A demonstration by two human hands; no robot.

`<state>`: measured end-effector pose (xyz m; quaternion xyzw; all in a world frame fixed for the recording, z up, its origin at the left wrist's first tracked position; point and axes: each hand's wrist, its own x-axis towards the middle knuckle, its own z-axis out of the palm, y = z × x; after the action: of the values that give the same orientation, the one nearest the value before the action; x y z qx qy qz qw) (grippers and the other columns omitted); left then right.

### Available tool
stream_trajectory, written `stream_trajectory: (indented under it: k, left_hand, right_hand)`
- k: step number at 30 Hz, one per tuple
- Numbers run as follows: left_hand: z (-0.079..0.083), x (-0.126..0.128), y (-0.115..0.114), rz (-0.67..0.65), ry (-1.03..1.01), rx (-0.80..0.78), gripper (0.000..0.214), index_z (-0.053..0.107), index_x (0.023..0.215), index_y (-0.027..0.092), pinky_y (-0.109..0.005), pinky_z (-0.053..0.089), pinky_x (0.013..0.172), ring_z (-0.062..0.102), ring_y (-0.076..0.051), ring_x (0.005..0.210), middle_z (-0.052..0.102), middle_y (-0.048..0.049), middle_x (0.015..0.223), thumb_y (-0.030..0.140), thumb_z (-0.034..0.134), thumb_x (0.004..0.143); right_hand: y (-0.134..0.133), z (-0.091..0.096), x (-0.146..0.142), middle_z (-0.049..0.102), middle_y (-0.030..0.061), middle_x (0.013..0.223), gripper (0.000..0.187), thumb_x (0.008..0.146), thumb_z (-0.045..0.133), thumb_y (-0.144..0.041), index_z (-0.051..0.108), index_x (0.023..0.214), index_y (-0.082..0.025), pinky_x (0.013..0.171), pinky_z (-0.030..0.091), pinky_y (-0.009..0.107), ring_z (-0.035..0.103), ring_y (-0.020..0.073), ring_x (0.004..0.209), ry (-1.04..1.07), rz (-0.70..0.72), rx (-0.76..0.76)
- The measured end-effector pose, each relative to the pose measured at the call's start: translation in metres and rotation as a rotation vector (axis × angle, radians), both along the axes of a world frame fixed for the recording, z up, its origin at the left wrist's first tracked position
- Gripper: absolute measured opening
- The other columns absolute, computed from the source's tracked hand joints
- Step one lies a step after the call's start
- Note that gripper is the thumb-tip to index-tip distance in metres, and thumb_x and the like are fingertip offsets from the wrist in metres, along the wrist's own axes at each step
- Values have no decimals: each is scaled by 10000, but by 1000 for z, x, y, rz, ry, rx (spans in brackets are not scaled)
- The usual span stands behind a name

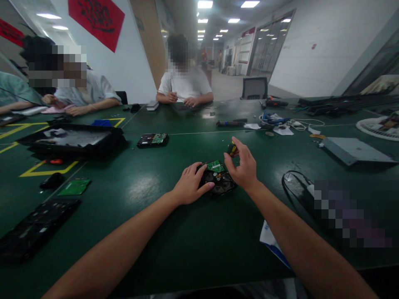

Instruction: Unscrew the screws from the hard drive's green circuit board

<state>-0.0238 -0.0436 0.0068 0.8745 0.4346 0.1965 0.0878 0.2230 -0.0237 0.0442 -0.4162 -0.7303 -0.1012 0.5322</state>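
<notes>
A black hard drive (218,179) with a small green circuit board (215,166) on it lies on the dark green table (149,187) in front of me. My left hand (190,185) rests on the drive's left side, fingers curled over its edge and thumb along its front. My right hand (243,166) hovers at the drive's right end with its fingers closed round a small screwdriver with a yellow and black handle (232,148).
A second hard drive (152,140) lies further back to the left, beside a black tray (71,139). A loose green board (75,187) and a black panel (34,228) lie at the left. Cables (293,189), tools and a grey box (352,150) sit at the right. People sit across the table.
</notes>
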Motion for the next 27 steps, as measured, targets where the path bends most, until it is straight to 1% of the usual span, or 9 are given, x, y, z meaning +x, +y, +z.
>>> stream_trajectory:
  k: [2,4,7,9,12,16,22,25,27]
  left_hand:
    - [0,0,0,-3,-2,7,801,384,1617,164,-588,350,1233,393,-394,1505,412,-209,1617,698,462,1026]
    - [0,0,0,-3,-5,11,796,380,1618,170,-587,351,1232,394,-392,1505,414,-205,1616,696,462,1027]
    - [-1,1,0,2,-4,11,793,378,1619,184,-590,353,1229,398,-392,1502,416,-200,1616,702,460,1024]
    - [-1,0,0,2,-1,11,796,380,1618,183,-589,352,1230,395,-392,1504,414,-201,1617,707,456,1024]
    - [-2,0,1,1,6,11,806,382,1619,167,-584,345,1235,385,-393,1510,411,-208,1616,707,453,1024]
    - [-1,0,1,-3,-3,10,800,387,1618,168,-582,347,1235,391,-392,1506,417,-206,1610,698,463,1024]
    - [0,0,0,-9,-18,5,786,384,1618,189,-603,352,1224,398,-396,1498,417,-201,1614,696,465,1024]
    - [0,0,0,-7,-26,7,775,387,1616,208,-606,352,1222,401,-397,1497,418,-190,1615,696,472,1021]
    - [0,0,0,-5,-26,9,775,388,1616,209,-602,351,1226,399,-395,1500,418,-186,1617,696,475,1019]
  right_hand:
    - [0,-1,0,661,111,1353,645,1013,558,-277,340,1618,-318,936,640,512,723,264,1003,1,30,-21]
    - [1,-2,0,658,114,1349,642,1021,543,-269,327,1624,-313,919,647,501,730,251,967,19,42,-36]
    - [1,-2,-1,663,106,1283,646,997,619,-310,371,1594,-310,825,662,468,703,221,840,55,9,-34]
    - [1,-1,-1,662,98,1243,646,972,668,-334,411,1564,-306,793,659,454,678,214,817,53,-11,-18]
    - [0,0,0,667,97,1212,632,974,652,-321,422,1562,-298,840,650,461,679,232,883,27,-10,-9]
    - [0,0,0,647,126,1356,650,1008,545,-267,339,1624,-286,946,632,479,719,250,999,21,34,-42]
    - [2,-3,-1,659,108,1342,651,981,644,-330,397,1583,-321,784,674,445,718,214,817,74,14,-53]
    - [0,-1,-1,673,95,1252,643,972,661,-341,424,1569,-334,805,671,470,698,232,851,44,6,-53]
    - [-1,0,0,670,99,1249,646,990,618,-308,395,1595,-330,856,664,480,701,245,921,31,23,-56]
